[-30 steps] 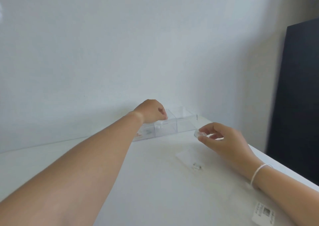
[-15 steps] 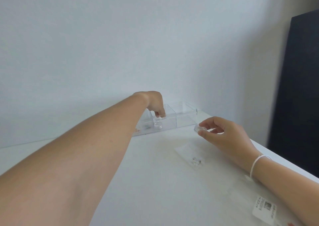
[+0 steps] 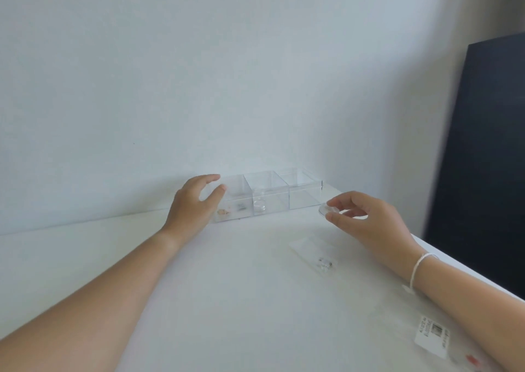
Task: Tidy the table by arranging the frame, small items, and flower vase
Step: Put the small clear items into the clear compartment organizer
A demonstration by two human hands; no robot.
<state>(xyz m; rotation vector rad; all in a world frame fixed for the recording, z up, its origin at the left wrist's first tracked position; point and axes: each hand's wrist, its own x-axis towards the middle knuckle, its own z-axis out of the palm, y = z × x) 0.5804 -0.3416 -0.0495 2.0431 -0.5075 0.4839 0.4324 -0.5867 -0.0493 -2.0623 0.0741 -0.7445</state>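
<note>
A clear plastic organiser box (image 3: 305, 199) with three compartments stands against the wall at the back of the white table (image 3: 227, 286). Its left compartment holds small trinkets (image 3: 227, 212), and its middle one holds a small clear round piece (image 3: 260, 206). My left hand (image 3: 196, 204) is at the box's left end, fingers apart, holding nothing. My right hand (image 3: 366, 218) pinches a small clear round lid (image 3: 326, 209) just right of the box. A clear packet (image 3: 315, 253) with a tiny metal item (image 3: 324, 264) lies in front of that hand.
A dark panel (image 3: 483, 158) stands to the right, beyond the table edge. A clear bag with a printed label (image 3: 431, 337) lies at the near right, under my right forearm. The white wall runs right behind the box.
My left hand has left the middle compartment and moved left to the box's end, fingers spread. A small clear piece now lies in that compartment. My right hand still holds the lid.
</note>
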